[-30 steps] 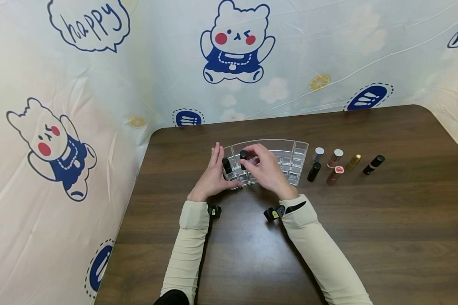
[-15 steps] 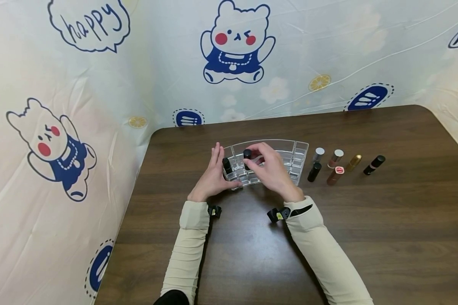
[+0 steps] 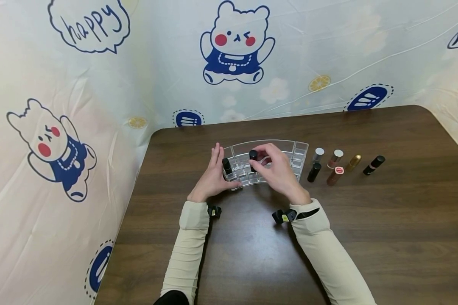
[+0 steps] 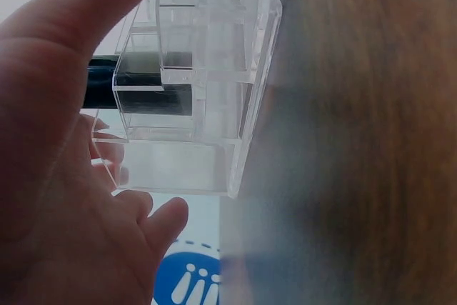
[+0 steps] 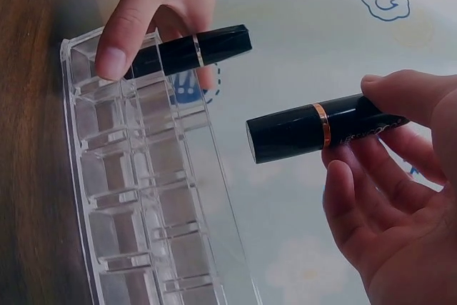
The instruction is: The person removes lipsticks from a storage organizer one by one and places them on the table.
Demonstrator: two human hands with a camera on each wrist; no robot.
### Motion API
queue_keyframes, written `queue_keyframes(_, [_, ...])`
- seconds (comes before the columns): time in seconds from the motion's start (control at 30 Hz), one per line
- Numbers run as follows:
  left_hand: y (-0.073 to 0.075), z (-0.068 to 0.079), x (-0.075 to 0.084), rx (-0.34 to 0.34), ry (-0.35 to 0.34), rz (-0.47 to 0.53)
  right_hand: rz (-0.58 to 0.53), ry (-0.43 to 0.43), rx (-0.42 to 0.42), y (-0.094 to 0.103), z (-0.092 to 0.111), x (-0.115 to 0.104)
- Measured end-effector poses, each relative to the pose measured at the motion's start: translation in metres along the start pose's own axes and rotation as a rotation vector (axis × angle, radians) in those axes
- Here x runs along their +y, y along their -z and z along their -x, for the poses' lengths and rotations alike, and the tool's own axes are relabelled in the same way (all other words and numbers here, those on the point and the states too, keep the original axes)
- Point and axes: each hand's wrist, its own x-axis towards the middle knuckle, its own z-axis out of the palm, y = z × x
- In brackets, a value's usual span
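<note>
A clear lipstick organizer (image 3: 301,157) with stepped compartments stands on the table. My left hand (image 3: 212,178) holds its left end, with the thumb (image 5: 113,62) against the front and the fingers along the side. A black lipstick with a silver band (image 5: 198,49) sits in a slot by that hand. Above the middle-left compartments, my right hand (image 3: 278,173) pinches another black lipstick (image 5: 289,133), with a gold band, between thumb and fingers. In the right wrist view this tube is apart from the organizer.
Right of the organizer stand several cosmetic tubes: a silver-capped one (image 3: 318,154), a black one (image 3: 314,172), a pink one with a white cap (image 3: 335,158), a brown one (image 3: 335,176), a gold one (image 3: 353,162) and another black one (image 3: 374,165). A printed curtain (image 3: 236,101) borders the table.
My right hand has shifted to the right over the organizer, carrying the gold-banded lipstick. The left hand and the organizer have stayed in place.
</note>
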Motion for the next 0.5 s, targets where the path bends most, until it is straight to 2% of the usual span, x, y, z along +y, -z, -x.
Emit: queue_keyframes(0.5, [0.0, 0.0, 0.0, -0.01, 0.015, 0.009, 0.029, -0.044, 0.031, 0.018, 0.009, 0.001])
